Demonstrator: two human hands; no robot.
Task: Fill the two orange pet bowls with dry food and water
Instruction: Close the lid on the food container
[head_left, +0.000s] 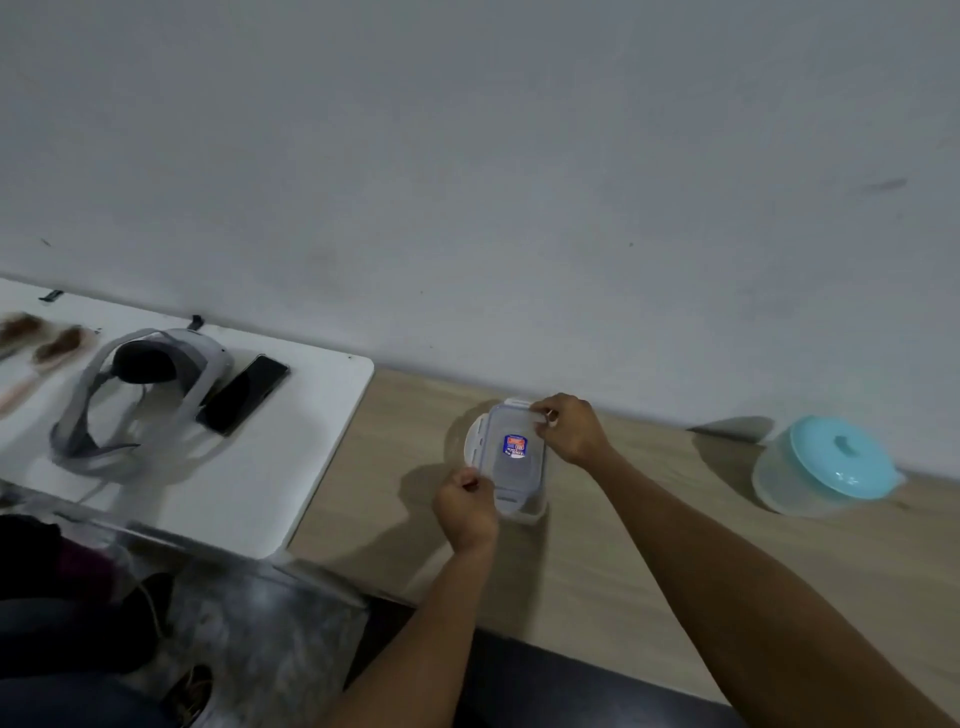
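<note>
Nearest the camera, both forearms reach out over a wooden table (597, 571). The left hand (465, 501) has its fingers curled and pinches the near-left edge of a clear latch-lid container (514, 467). The right hand (569, 428) pinches the far edge, at one of the clasp flaps. So both hands are clamped on the lid and neither is free. The container rests on the wood with a small label on top. Something white and round shows just behind its left side, and what it is cannot be told.

The step in hand looks like unlatching the lid to reach the dry food, though the contents are not visible through the plastic. It would go best by releasing the flaps one side at a time, with the other hand pressing the box down, then lifting the lid level and low so nothing tips out.

Farther right, near the wall and well apart, stands a round tub (826, 462) with a teal lid. To the left, a white table (311, 415) carries a headset (140, 395) and a phone (241, 395).

The orange pet bowls are not in view, so the task seems to be at an early stage.
</note>
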